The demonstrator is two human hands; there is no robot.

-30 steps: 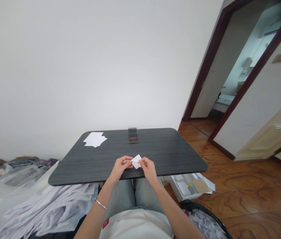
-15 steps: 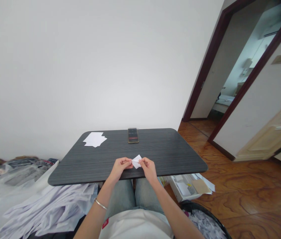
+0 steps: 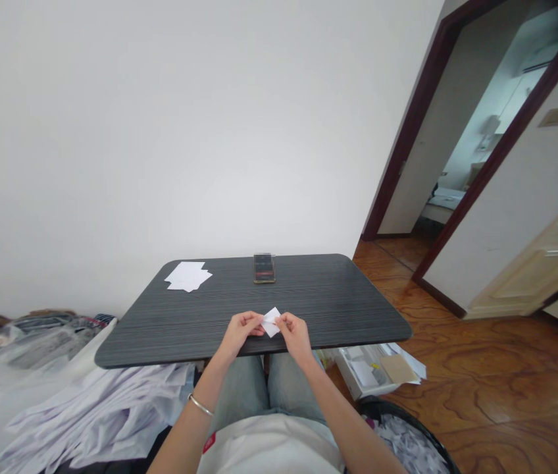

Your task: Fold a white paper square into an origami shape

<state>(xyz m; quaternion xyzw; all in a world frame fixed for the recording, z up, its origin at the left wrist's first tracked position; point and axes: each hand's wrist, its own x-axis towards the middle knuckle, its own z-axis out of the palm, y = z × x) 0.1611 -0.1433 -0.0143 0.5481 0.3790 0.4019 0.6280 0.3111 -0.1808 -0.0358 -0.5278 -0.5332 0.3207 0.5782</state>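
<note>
A small folded piece of white paper (image 3: 271,322) is held between my two hands, just above the front part of the dark table (image 3: 308,296). My left hand (image 3: 241,330) pinches its left side, fingers closed. On the opposite side, the thumb and fingertips of my right hand (image 3: 295,334) grip the paper. A crease runs across it between my fingers, and its corners stick out above and below. Parts of the paper are hidden by my fingertips.
Several loose white sheets (image 3: 187,276) lie at the table's back left. A phone (image 3: 264,268) leans on a stand at the back middle. Below right are a white box of papers (image 3: 358,375) and a black bin (image 3: 407,434) of scraps. White cloth (image 3: 111,408) is heaped at left.
The paper has tilted very slightly between my fingers. Both hands stay in nearly the same place, still pinching it.
</note>
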